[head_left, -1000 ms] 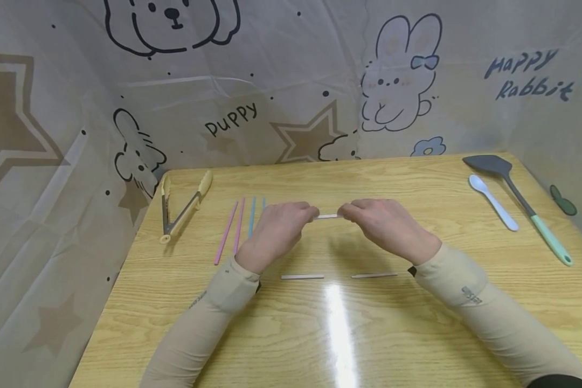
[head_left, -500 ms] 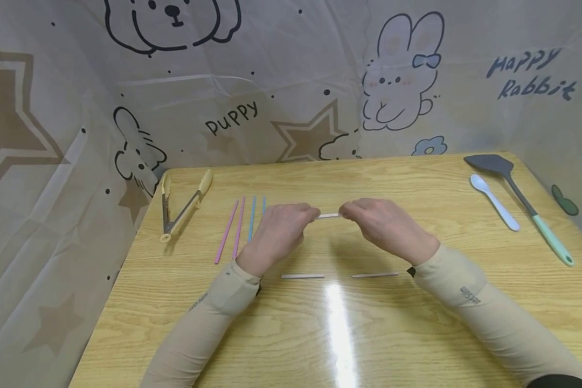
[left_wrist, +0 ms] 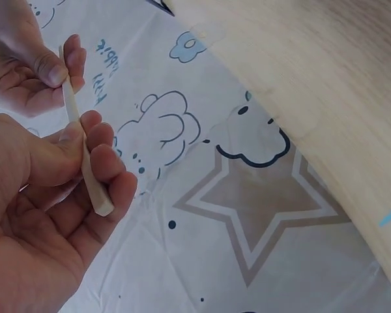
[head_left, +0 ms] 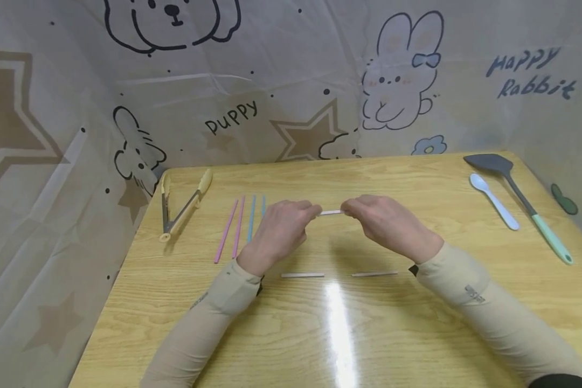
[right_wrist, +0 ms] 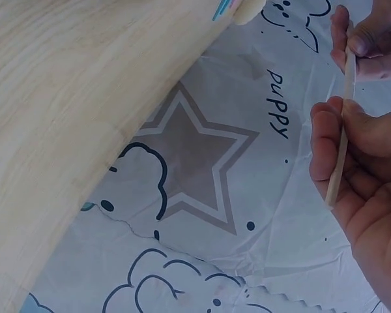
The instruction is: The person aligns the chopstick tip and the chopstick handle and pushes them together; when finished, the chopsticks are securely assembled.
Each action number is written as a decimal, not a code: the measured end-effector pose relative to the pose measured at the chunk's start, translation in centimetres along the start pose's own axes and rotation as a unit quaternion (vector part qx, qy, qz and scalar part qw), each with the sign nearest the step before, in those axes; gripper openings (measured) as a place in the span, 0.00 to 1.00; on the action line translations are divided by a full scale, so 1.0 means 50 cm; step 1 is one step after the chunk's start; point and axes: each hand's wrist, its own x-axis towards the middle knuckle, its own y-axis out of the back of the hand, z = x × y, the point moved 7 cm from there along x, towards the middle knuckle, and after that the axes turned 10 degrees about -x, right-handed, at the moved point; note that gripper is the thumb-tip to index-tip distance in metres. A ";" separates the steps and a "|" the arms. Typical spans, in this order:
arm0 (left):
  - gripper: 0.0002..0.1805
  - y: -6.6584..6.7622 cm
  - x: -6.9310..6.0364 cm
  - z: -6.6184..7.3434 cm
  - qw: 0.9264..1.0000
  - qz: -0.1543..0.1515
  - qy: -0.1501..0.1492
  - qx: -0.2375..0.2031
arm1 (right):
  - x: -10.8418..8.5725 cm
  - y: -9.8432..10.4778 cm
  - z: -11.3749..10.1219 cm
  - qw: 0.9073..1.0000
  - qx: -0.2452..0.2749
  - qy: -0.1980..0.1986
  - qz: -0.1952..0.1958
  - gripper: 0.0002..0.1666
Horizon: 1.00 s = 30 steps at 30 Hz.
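Note:
In the head view, my left hand (head_left: 283,226) and my right hand (head_left: 385,223) pinch a thin pale wooden stick (head_left: 331,213), one near each end. They hold it level above the table (head_left: 417,345), with a gap between the hands. In the left wrist view the stick (left_wrist: 94,186) has a squared end past my left fingers, with the thumb pressed along it. The right wrist view shows the stick's other end (right_wrist: 334,189) lying across my right fingers. Two short pale sticks, left (head_left: 303,275) and right (head_left: 374,274), lie nearer me on the table.
Two pink sticks (head_left: 226,231) and two blue sticks (head_left: 251,218) lie left of my left hand, which partly covers the blue ones. Tongs (head_left: 179,215) stand spread at the far left. A light blue spoon (head_left: 494,202) and a grey-headed turner (head_left: 519,194) lie at the right.
Both hands have risen very slightly in the head view with the wooden stick between them. Their grip looks the same, and the things on the table have not moved.

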 end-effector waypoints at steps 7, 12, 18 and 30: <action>0.25 0.002 0.007 0.000 0.999 -0.006 -0.007 -0.033 | 0.000 0.004 0.003 1.000 0.001 0.006 0.013 0.15; 0.26 -0.001 0.004 -0.008 0.998 -0.006 0.001 -0.065 | 0.009 0.004 0.003 1.000 -0.007 0.016 0.011 0.16; 0.26 -0.007 0.004 -0.011 0.998 -0.013 0.011 -0.067 | 0.011 -0.003 0.003 1.000 -0.001 0.014 -0.005 0.16; 0.07 -0.051 0.009 0.009 0.996 -0.062 0.057 -0.039 | -0.008 -0.027 -0.006 0.996 -0.043 0.043 -0.062 0.24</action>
